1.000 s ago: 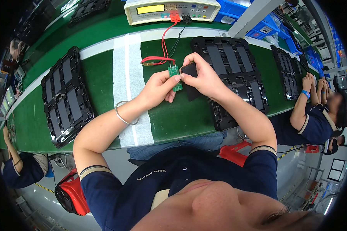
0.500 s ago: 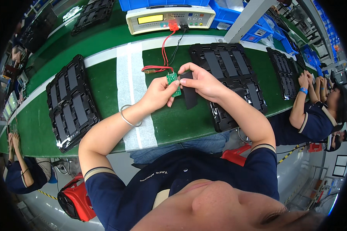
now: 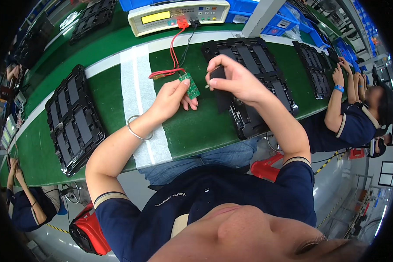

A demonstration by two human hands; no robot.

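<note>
My left hand (image 3: 171, 98) pinches a small green circuit board (image 3: 192, 89) between thumb and fingers, above the green bench. Red wires (image 3: 173, 51) and a black wire (image 3: 187, 49) run from the board's far end to a bench meter (image 3: 179, 18). To the right, my right hand (image 3: 242, 83) is closed on a thin, flat black battery cell (image 3: 223, 99), which hangs below the fingers. A small pale tab (image 3: 207, 87) shows by the fingertips. Board and cell are apart. The cell's upper end is partly hidden by my fingers.
Black trays holding flat dark cells lie left (image 3: 77, 122) and right (image 3: 258, 61) of my hands, another tray (image 3: 312, 70) farther right. A pale strip (image 3: 139, 100) crosses the bench. Blue bins (image 3: 275, 22) stand behind a metal post (image 3: 260, 19). Co-workers sit on both sides.
My right hand has moved right with the cell, away from the circuit board, opening a gap between them. My left hand still holds the board, now tilted differently. The whole view has shifted slightly.
</note>
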